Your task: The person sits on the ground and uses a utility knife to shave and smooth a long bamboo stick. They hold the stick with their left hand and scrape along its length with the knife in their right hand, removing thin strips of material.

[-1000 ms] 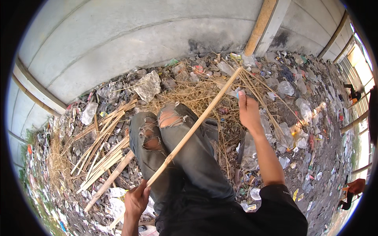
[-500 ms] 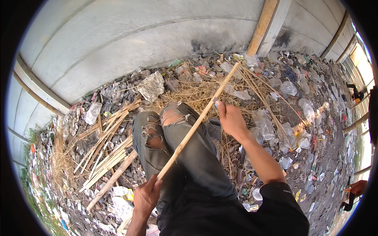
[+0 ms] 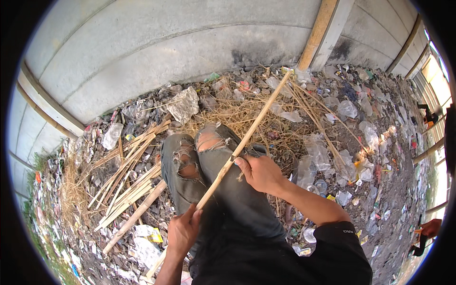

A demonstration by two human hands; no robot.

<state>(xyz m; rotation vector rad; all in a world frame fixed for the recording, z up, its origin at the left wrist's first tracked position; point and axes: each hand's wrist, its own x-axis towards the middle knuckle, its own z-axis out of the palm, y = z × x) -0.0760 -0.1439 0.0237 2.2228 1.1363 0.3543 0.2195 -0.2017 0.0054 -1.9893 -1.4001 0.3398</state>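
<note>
A long pale bamboo strip (image 3: 259,116) slants across my knees, its far end pointing up toward the wall. My left hand (image 3: 184,231) is closed on the strip's near end beside my left thigh. Over my right thigh, my right hand (image 3: 260,173) is closed, its thumb pressed to the strip. A short dark knife blade (image 3: 232,158) lies across the strip at that thumb; its handle is hidden by the hand. A thin curl of shaving (image 3: 240,177) hangs below the fingers.
Split bamboo strips (image 3: 126,199) lie to my left beside a thicker pole (image 3: 135,218). Straw (image 3: 237,111), a rock (image 3: 183,105) and plastic litter (image 3: 318,154) cover the ground ahead. A concrete wall (image 3: 190,42) stands beyond. Another person's hand (image 3: 431,228) shows at far right.
My right hand and the blade have slid down the bamboo strip toward me. My left hand has shifted slightly up and right, still holding the near end.
</note>
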